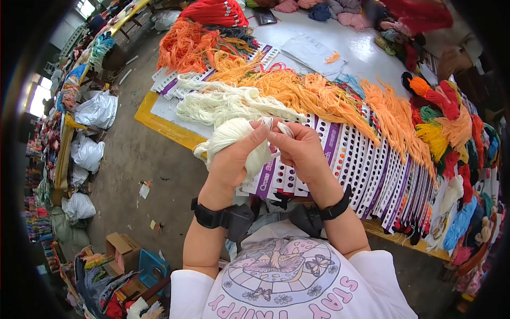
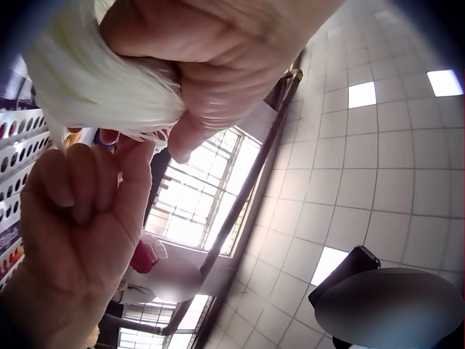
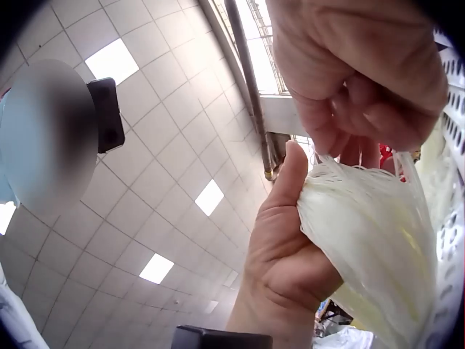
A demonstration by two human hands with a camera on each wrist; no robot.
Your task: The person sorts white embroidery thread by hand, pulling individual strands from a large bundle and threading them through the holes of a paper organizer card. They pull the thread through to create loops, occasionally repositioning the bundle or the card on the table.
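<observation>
A thick bundle of cream-white thread (image 1: 229, 139) hangs from the left hand (image 1: 237, 154), whose thumb and fingers grip its gathered top. The right hand (image 1: 302, 154) meets it there, fingertips pinching strands at the bundle's upper end. In the left wrist view, the left hand (image 2: 211, 58) curls over the bundle (image 2: 94, 80), and the right hand (image 2: 83, 182) has its fingers bent against the strands. From the right wrist view, the bundle (image 3: 370, 240) spreads below the fingertips, between the left hand (image 3: 287, 254) and the right hand (image 3: 363, 73).
Punched white-and-purple cards (image 1: 340, 154) line the table's near side, under orange thread (image 1: 313, 95) and loose cream thread (image 1: 228, 101). Red bundles (image 1: 218, 11) lie at the back. A yellow table edge (image 1: 159, 125) is at left; coloured skeins (image 1: 451, 106) hang at right. White bags (image 1: 95, 110) stand farther left.
</observation>
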